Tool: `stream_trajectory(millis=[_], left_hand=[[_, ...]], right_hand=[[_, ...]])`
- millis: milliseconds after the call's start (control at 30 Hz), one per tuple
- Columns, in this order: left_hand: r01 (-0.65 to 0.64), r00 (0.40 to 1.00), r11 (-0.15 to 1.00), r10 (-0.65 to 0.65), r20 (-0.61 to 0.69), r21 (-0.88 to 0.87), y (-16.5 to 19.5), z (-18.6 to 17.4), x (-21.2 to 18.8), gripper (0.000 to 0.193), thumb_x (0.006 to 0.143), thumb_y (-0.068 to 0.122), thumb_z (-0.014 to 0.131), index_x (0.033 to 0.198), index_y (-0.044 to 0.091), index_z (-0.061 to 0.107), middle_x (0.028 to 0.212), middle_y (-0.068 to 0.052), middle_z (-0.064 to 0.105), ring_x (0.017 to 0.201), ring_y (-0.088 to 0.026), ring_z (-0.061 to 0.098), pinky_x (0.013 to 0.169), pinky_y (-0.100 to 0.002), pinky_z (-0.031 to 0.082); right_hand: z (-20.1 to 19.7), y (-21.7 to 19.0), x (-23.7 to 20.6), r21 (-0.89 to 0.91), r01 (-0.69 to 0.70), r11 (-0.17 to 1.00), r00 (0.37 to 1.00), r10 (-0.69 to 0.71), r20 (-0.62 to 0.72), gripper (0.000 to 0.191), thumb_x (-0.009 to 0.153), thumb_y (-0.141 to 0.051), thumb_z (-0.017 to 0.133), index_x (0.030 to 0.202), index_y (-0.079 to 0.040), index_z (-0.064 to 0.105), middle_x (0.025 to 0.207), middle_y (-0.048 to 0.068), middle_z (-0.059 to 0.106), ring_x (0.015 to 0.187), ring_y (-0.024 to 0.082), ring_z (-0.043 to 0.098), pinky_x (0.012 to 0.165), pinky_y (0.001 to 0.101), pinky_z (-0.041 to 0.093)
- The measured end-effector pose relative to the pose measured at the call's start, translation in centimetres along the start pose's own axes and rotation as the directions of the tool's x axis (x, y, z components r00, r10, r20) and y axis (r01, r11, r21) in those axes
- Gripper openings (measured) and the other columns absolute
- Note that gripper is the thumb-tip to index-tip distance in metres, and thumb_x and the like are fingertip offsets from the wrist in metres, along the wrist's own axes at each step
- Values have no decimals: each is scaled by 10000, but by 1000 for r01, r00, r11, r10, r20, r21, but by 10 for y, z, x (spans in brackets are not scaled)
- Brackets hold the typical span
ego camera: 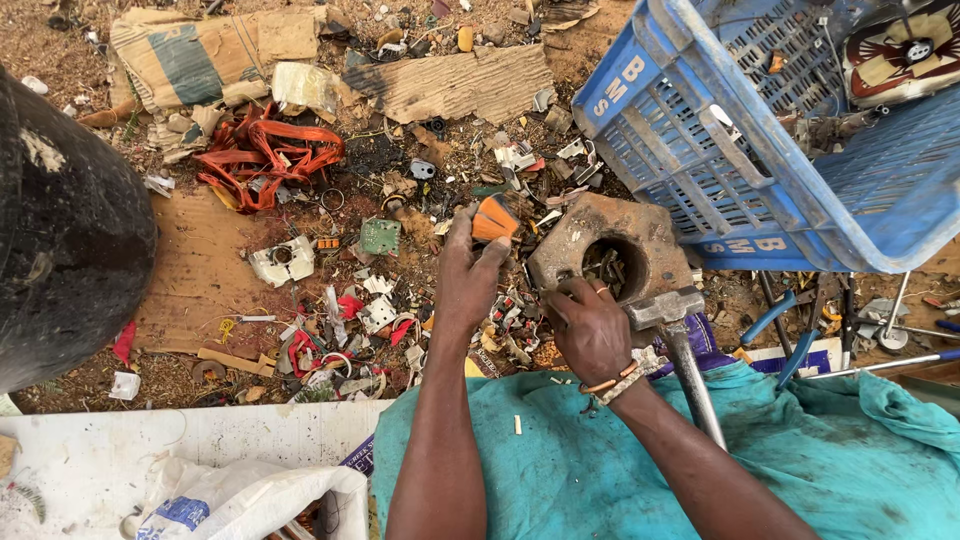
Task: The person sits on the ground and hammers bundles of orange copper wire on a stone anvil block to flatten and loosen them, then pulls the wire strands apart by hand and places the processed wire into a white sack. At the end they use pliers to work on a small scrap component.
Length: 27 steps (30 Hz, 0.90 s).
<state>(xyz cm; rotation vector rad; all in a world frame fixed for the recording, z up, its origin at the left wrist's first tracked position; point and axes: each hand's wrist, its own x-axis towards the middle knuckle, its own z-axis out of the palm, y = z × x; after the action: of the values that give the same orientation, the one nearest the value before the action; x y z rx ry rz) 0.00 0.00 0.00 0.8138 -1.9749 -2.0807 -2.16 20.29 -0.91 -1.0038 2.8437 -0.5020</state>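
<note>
A: Left hand (468,285) — grip closed round a small orange-and-grey block (494,219), looks like a wound coil or small transformer. Pinched between thumb and fingertips, block poking out above the grip, just left of the rusty metal block (612,250).

B: Right hand (590,330)?

A: Resting on the near edge of that rusty block, fingers curled over the rim of its round hole (612,268). Hammer (672,320) head just right of the grip, handle running down toward the teal cloth (600,470). Cannot tell whether closed on anything or merely pressing; no clear wrap round the handle.

B: Handling of the orange piece?

A: Judged light, stiff, hard-edged. Small enough for a pinch. Likely brittle plastic outside, wire windings prone to fraying. Best held by the flat sides, below the orange face, as now.

B: Rusty block?

A: Judged heavy, rigid, rough, not slippery. Stable on the ground as an anvil. Hold at outer edges, clear of the hole.

B: Surroundings?

A: Ground beyond the grip littered with broken plastic and circuit scraps. Orange wire tangle (265,160) well up-left. Blue crate (690,130) up-right of the block, touching or nearly. Black round object (60,230) far left. No worktop; all on bare earth and cardboard.
</note>
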Motion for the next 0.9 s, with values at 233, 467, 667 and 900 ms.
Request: stream_trajectory(millis=[233, 467, 667, 900], left_hand=[[26, 992, 992, -40, 119, 122, 22, -4, -8, 286, 937, 175, 714, 1166, 4, 691, 954, -99, 751, 811, -167, 702, 724, -339, 597], [-125, 934, 992, 127, 334, -28, 4, 2, -11, 262, 952, 148, 717, 1170, 4, 729, 1035, -66, 754, 916, -141, 665, 839, -314, 551], [84, 920, 996, -93, 382, 38, -5, 24, 1, 250, 964, 168, 694, 1171, 33, 738, 989, -54, 756, 841, -145, 644, 790, -321, 555], [40, 940, 891, -187, 286, 452, 1, 30, 13, 245, 906, 211, 768, 1124, 100, 746, 1035, -74, 771, 897, -197, 725, 860, -382, 556]], right_hand=[[-32, -37, 31, 118, -113, 987, 994, 113, 5, 333, 826, -104, 789, 1154, -93, 732, 1048, 121, 702, 891, 308, 684, 752, 431, 563], [-53, -10, 21, 919, -230, 321, 908, 410, 84, 299, 1009, -161, 657, 1281, -38, 651, 1079, 52, 724, 955, 134, 673, 828, 285, 580], [-47, 15, 16, 889, -200, 412, 887, 461, -14, 272, 948, -64, 720, 1203, 1, 651, 1112, 113, 736, 971, 183, 726, 846, 339, 626], [-87, 50, -89, -1, -305, 952, 904, 289, -313, 570, 797, -306, 803, 1226, 11, 601, 1136, 229, 643, 966, 343, 659, 798, 443, 564]])
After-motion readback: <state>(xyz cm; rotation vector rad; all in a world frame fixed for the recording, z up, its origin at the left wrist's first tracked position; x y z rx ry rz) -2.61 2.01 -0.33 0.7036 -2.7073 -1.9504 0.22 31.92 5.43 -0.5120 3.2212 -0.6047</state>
